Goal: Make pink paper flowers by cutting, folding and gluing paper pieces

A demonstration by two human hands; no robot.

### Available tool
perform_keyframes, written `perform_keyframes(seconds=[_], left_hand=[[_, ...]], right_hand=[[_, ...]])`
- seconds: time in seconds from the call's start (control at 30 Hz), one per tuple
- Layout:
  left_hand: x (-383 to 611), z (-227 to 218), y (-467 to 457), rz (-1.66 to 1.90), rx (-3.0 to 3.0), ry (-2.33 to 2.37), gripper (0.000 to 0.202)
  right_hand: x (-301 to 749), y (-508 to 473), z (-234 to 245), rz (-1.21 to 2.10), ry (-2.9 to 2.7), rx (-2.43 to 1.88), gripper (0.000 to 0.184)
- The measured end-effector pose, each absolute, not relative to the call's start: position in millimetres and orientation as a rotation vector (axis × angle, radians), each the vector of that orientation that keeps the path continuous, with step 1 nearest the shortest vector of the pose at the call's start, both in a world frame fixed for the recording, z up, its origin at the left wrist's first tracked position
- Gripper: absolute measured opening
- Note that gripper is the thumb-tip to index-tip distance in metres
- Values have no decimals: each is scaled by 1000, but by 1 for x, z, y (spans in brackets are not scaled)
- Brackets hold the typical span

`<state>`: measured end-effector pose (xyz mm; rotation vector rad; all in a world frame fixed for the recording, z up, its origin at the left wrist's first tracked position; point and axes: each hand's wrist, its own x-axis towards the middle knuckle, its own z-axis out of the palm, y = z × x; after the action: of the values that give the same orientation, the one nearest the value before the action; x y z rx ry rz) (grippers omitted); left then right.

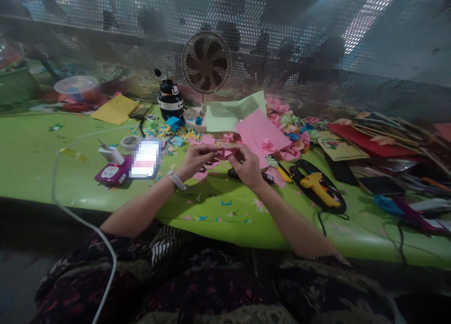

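Both my hands meet above the green table, pinching one small pink paper piece between them. My left hand, with a pale watch band at the wrist, grips its left side with closed fingers. From the right, my right hand has thumb and fingers closed on the other side. Behind them lies a large pink paper sheet, overlapping a pale green sheet. Pink and blue paper scraps are strewn on the table below my hands. A dark object is partly hidden under my right hand.
A yellow glue gun rests on a black stand at right. A lit phone, a purple power socket and a white cable are at left. Behind stand a fan and a bottle. Paper flowers are heaped back right.
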<state>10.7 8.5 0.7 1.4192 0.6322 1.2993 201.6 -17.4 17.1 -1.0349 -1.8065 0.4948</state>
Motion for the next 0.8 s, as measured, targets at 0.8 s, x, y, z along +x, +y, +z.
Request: perform_keyframes(seconds=[0.8], left_hand=[[22,2,-5,1390,1239,647,42]], right_hand=[[193,-16,-1,421,-1632,-844,20]])
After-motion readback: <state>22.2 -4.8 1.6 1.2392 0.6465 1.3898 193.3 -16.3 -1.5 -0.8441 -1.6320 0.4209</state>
